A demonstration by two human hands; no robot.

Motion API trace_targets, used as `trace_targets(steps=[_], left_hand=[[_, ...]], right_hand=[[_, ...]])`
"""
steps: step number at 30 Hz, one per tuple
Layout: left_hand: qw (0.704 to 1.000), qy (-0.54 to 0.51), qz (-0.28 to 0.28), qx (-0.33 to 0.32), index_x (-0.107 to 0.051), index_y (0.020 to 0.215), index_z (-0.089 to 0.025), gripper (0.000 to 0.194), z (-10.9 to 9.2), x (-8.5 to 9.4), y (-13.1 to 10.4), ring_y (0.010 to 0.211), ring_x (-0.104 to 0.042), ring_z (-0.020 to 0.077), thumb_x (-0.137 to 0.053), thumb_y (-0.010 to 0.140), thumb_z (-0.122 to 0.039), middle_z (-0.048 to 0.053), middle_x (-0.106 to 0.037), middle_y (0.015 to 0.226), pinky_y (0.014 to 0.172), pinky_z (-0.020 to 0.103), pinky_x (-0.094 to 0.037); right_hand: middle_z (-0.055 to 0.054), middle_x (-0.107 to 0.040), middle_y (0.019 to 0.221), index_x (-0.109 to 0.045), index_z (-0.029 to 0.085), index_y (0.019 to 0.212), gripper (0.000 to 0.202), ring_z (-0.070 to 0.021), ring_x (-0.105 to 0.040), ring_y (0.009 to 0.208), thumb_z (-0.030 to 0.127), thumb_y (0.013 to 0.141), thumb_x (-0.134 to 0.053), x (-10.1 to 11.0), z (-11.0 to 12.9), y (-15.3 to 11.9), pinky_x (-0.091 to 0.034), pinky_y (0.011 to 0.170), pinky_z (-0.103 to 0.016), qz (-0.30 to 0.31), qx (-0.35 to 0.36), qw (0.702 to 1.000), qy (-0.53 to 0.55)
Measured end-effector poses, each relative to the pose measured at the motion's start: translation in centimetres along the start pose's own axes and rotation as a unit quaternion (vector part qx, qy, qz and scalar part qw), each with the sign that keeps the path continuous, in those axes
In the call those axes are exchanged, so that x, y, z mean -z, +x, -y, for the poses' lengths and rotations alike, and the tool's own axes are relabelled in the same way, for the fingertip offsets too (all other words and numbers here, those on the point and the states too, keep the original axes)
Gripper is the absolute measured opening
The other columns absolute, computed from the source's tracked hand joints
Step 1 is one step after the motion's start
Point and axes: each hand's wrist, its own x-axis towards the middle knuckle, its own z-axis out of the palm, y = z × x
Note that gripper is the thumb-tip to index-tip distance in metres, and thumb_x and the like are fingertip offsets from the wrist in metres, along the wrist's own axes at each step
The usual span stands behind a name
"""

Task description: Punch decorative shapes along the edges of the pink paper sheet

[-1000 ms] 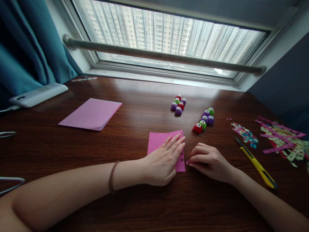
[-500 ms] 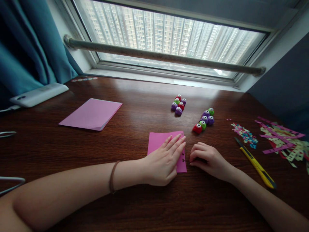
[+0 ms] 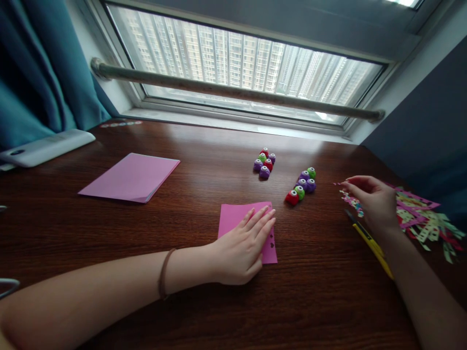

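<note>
Bare wooden table [image 3: 204,160] lies open between the pink paper stack [image 3: 129,177] and two clusters of small punches [image 3: 264,163], [image 3: 302,184], which stand near each other with a narrow lane between. At right, a yellow utility knife [image 3: 370,238] and paper scraps [image 3: 423,218] crowd the edge; the near front is unobstructed.

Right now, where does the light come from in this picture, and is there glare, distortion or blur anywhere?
Head view: daylight enters through the window behind the table, leaving a pale sheen on the wood near the sill; the window's rail bows, a wide-angle distortion; the left hand on the pink paper looks sharp, the paper scraps at the right edge softer.
</note>
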Motion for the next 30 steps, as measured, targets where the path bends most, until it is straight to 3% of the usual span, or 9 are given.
trace_targets(steps=[3,11,14,20,24,30], left_hand=[[1.0,-0.002,0.0,0.003,-0.007,0.14,-0.002,0.078,0.0,0.0,0.0,0.136,0.009,0.0251,-0.044,0.074,-0.019,0.017,0.002,0.148,0.113,0.043,-0.006],[1.0,0.001,-0.007,0.001,-0.005,0.141,-0.005,0.079,0.1,-0.1,-0.2,0.136,0.007,0.0256,-0.043,0.074,-0.018,0.016,0.004,0.148,0.112,0.044,-0.009],[1.0,0.002,-0.012,0.0,-0.005,0.141,-0.006,0.079,0.1,-0.1,-0.2,0.136,0.007,0.0264,-0.044,0.073,-0.017,0.016,0.003,0.148,0.112,0.046,-0.01],[1.0,-0.004,-0.025,-0.003,-0.005,0.141,-0.006,0.08,-0.1,0.0,-0.2,0.136,0.004,0.0278,-0.044,0.071,-0.016,0.016,0.001,0.148,0.111,0.046,-0.012],[1.0,-0.006,-0.028,-0.002,-0.005,0.141,-0.007,0.081,-0.1,0.0,-0.2,0.136,0.004,0.0279,-0.045,0.071,-0.015,0.015,0.001,0.149,0.111,0.046,-0.012],[1.0,-0.01,-0.027,-0.002,-0.006,0.141,-0.007,0.08,-0.1,0.1,-0.2,0.136,0.004,0.0282,-0.045,0.071,-0.016,0.015,-0.001,0.149,0.111,0.046,-0.012]], right_hand=[[-0.005,-0.066,0.081,-0.066,0.016,0.086,0.029,-0.017,-0.063,0.072,0.032,0.062,-0.072,1.2,-2.5,1.8,-0.053,0.064,-0.026,-0.075,-0.005,0.997,-0.024],[-0.006,-0.068,0.08,-0.071,0.017,0.083,0.023,-0.0218,-0.063,0.075,0.032,0.066,-0.067,2.0,-4.5,2.8,-0.049,0.079,-0.037,-0.134,0.025,0.984,-0.118],[-0.007,-0.068,0.083,-0.071,0.017,0.085,0.024,-0.0232,-0.063,0.078,0.033,0.068,-0.065,2.0,-4.8,2.9,-0.049,0.08,-0.039,-0.142,0.037,0.981,-0.127],[-0.008,-0.068,0.08,-0.07,0.015,0.089,0.028,-0.0223,-0.065,0.072,0.035,0.07,-0.064,1.7,-4.8,2.8,-0.054,0.067,-0.035,-0.123,0.037,0.987,-0.098],[-0.006,-0.068,0.083,-0.07,0.016,0.087,0.028,-0.0228,-0.065,0.076,0.033,0.065,-0.07,1.5,-4.5,2.6,-0.054,0.075,-0.036,-0.114,0.038,0.988,-0.097],[-0.005,-0.069,0.087,-0.07,0.02,0.09,0.023,-0.0235,-0.064,0.081,0.03,0.07,-0.065,1.5,-4.1,2.5,-0.05,0.082,-0.041,-0.134,0.046,0.983,-0.115]])
